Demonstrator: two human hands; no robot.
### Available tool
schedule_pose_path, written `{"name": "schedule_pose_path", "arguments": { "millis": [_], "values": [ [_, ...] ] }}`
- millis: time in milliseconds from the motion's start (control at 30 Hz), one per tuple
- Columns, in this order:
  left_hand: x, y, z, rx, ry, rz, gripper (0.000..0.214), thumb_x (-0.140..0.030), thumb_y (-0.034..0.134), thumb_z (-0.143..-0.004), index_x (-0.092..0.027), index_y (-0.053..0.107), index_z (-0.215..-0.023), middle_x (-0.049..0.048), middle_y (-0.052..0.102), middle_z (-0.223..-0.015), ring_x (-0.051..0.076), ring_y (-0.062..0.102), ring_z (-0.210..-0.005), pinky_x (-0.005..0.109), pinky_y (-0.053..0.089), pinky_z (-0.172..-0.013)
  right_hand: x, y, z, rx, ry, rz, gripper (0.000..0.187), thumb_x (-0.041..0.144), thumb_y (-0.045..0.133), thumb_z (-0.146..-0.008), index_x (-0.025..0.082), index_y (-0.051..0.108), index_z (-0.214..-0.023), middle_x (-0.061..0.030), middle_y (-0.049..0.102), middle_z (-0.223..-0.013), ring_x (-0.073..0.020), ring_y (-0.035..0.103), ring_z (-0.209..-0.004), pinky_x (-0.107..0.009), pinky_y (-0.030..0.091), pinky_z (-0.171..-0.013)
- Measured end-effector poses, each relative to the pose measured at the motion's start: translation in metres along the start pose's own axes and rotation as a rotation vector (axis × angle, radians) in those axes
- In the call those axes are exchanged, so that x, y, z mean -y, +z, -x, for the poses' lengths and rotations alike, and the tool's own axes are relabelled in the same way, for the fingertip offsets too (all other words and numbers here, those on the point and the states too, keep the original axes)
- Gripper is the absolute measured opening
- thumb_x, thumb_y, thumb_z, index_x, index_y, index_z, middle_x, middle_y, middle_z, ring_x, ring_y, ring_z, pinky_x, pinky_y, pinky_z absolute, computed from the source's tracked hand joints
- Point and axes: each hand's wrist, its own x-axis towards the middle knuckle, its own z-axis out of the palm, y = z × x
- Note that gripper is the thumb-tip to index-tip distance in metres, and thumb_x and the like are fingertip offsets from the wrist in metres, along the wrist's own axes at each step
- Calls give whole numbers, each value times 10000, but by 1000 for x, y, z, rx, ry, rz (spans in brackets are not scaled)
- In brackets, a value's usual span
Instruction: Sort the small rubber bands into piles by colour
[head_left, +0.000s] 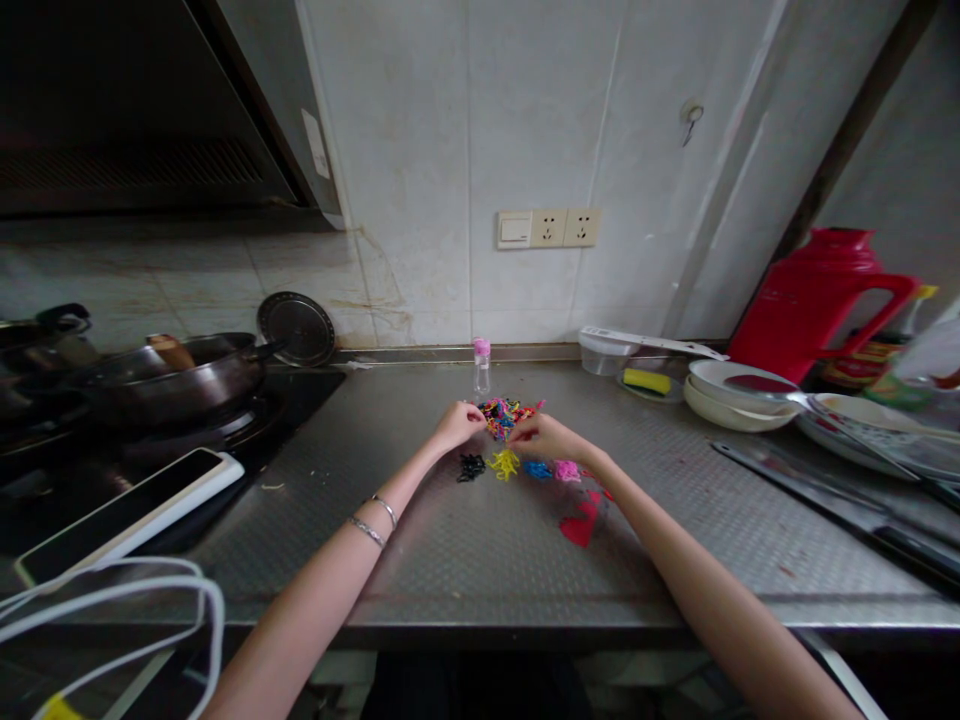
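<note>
Left hand (459, 425) and right hand (551, 440), both curled, flank the tangled, multicoloured heap of thin strands (502, 414); any grip on it cannot be determined.

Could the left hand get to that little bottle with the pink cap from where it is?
Probably yes: the bottle stands upright just beyond the left hand, with bare counter between; the colorful pile lies off to the right and seems not to block it.

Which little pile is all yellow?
The yellow pile, between the black pile and the blue pile. Only it is all yellow; the mixed pile behind has many colours.
</note>
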Motion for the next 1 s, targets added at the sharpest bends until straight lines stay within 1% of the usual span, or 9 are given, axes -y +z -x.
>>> {"name": "schedule_pose_path", "arguments": {
  "millis": [100,233,400,733,867,1000],
  "values": [
    [-7,2,2,6,12,-16,192,-238,559,-695,-112,691,-755,59,664,-705,137,566,-650,236,418,-627,-1,-1,0,-3,14,10,254,306,537,-716,131,695,-811,-20,654,-708,-116,538,-633,-198,401,-574],
    [-14,7,4,34,23,-26,178,-211,563,-686,-125,695,-769,47,665,-706,127,563,-633,224,411,-616,-4,-9,2,-79,71,42,304,357,509,-737,134,695,-829,-12,643,-689,-102,512,-593,-190,376,-538],
    [-17,7,7,1,10,-124,192,-195,547,-691,-139,702,-788,53,671,-724,132,558,-627,231,406,-623,-6,-16,7,-145,131,30,306,343,487,-746,119,687,-804,-22,654,-673,-108,528,-584,-190,385,-543],
    [-22,8,12,46,-20,-179,231,-194,538,-713,-177,697,-880,55,685,-837,147,586,-704,244,421,-686,-17,-18,9,-165,140,72,273,278,467,-720,122,682,-786,-14,664,-677,-113,542,-587,-187,376,-535],
    [-21,8,13,34,-3,-193,231,-184,536,-709,-176,699,-873,55,683,-814,148,580,-687,247,420,-678,-16,-18,9,-167,142,86,279,278,459,-725,124,682,-788,-10,661,-672,-108,530,-573,-185,365,-522],
    [-19,9,12,21,14,-185,213,-214,544,-706,-169,700,-844,53,676,-786,143,570,-675,240,414,-668,-15,-18,10,-181,142,112,283,281,457,-727,124,687,-779,-13,661,-669,-111,530,-576,-189,366,-534]
  ]
}}
